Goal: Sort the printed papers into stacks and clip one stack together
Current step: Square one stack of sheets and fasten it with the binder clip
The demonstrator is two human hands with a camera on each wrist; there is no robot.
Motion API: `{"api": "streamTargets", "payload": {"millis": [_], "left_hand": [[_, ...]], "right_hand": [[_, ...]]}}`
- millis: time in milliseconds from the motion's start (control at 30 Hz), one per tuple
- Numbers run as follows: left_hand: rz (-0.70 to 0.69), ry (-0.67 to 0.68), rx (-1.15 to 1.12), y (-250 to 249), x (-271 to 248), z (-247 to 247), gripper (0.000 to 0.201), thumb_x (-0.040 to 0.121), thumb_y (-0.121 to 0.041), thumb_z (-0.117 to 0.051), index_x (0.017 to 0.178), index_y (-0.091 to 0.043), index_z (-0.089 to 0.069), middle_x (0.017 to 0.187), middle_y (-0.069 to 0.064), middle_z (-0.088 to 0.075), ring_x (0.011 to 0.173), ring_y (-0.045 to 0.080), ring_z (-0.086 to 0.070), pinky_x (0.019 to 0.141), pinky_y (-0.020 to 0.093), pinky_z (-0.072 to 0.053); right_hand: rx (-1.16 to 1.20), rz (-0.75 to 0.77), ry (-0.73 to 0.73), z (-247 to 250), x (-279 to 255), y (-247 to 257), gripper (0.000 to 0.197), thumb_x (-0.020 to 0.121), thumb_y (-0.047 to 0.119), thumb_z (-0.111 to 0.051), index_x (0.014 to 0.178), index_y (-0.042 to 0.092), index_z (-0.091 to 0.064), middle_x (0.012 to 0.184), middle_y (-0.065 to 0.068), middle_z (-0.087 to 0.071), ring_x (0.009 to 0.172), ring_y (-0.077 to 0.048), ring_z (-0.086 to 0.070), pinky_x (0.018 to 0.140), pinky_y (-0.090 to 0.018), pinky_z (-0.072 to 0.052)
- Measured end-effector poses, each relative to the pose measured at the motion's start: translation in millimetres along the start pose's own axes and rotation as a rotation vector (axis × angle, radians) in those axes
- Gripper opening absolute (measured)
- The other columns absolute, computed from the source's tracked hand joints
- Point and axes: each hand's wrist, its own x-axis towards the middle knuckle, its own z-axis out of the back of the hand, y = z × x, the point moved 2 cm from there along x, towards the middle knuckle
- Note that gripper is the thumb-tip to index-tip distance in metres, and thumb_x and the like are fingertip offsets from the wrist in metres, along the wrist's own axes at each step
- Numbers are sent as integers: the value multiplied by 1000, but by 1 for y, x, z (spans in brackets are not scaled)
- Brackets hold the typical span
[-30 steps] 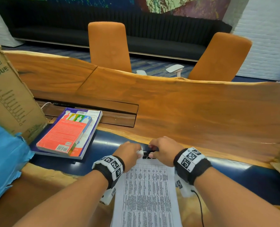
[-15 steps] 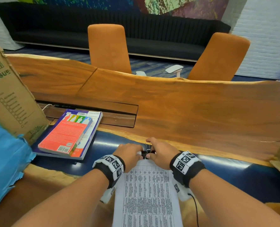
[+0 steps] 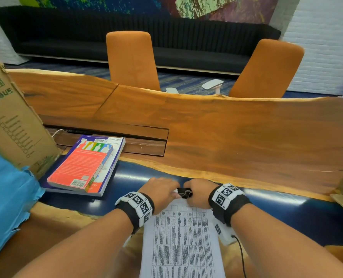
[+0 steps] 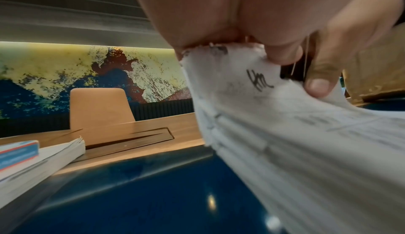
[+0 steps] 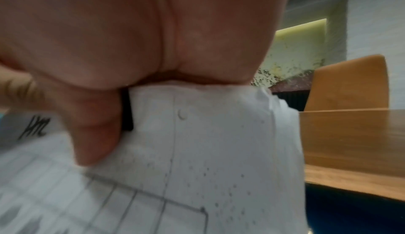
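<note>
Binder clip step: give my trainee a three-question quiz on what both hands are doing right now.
1. True or false: the black binder clip sits at the far edge of the paper stack.
2. What lies left of the stack? A) two stacked books B) a laptop C) a mug
3. Fill in: the left hand pinches the stack's far left ____.

Key: 1 true. 2 A, the books. 3 corner; the right hand has its grip at the clip.

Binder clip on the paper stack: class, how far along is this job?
Done: one squared stack of papers lies gathered. In hand: left hand and right hand fit the black binder clip on its far edge. Left: letting go; other stacks aren't visible.
</note>
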Motion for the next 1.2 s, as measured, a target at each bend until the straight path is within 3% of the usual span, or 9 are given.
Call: {"api": "streamTargets", "payload": {"millis": [133,200,300,533,667,867,1033,1100,1200], "left_hand": [[29,5,15,6,0,1,33,102,-41,-34,117,-21,-54,103,-3,-61,98,19,-53,92,36,-37],[27,-6,19,5,1,2,31,102,-40,-33,113,-21,-55,97,-4,-60,92,18,-52,87,35,-37],[11,-7,54,3,3,2,30,102,-39,-32,105,-21,-55,93,-4,-59,86,18,-49,79,33,-33],[1,-9,49,6,5,-2,31,102,-39,-33,105,-19,-57,94,-1,-62,88,19,-54,75,31,-31],[19,2,-26,8,3,-4,31,100,-42,-37,103,-19,-58,96,1,-64,90,21,-57,74,33,-39],[148,208,-53,32,0,-13,29,95,-41,-44,109,-23,-62,114,0,-65,104,22,-60,91,38,-49],[216,270,-55,39,8,-19,20,99,-30,-44,87,-18,-56,101,6,-64,94,23,-62,78,31,-49],[246,252,-116,41,9,-20,23,99,-30,-46,93,-15,-61,102,6,-66,96,22,-62,80,31,-50],[341,170,-270,48,8,-25,27,95,-37,-53,110,-18,-66,113,2,-65,105,19,-60,91,32,-49]], "right_hand": [[174,35,-49,22,-2,-6,22,94,11,-50,100,8,-71,97,-10,-68,93,-28,-63,73,-30,-49],[162,58,-39,24,-4,-7,27,100,29,-52,88,10,-66,88,-9,-64,81,-21,-58,69,-30,-44],[139,49,38,13,0,-5,29,89,50,-63,91,22,-66,89,-5,-68,75,-16,-55,67,-32,-43],[2,82,-11,-9,10,-1,37,80,47,-76,74,29,-45,74,5,-54,64,-11,-49,57,-30,-40],[-28,44,23,-9,10,-4,28,82,45,-70,82,23,-53,77,1,-58,68,-18,-55,58,-32,-42],[-160,-13,102,-14,7,-32,12,95,25,-51,92,16,-58,98,-2,-62,87,-22,-54,74,-32,-43],[-163,-13,55,-22,15,-35,18,97,22,-49,101,11,-63,101,-4,-59,97,-24,-55,84,-34,-45],[-145,-24,51,-22,16,-36,18,98,23,-49,103,12,-62,103,-4,-58,99,-24,-55,84,-32,-44],[-47,-89,14,-23,16,-43,35,98,29,-51,129,14,-55,127,-5,-59,117,-24,-55,92,-33,-43]]}}
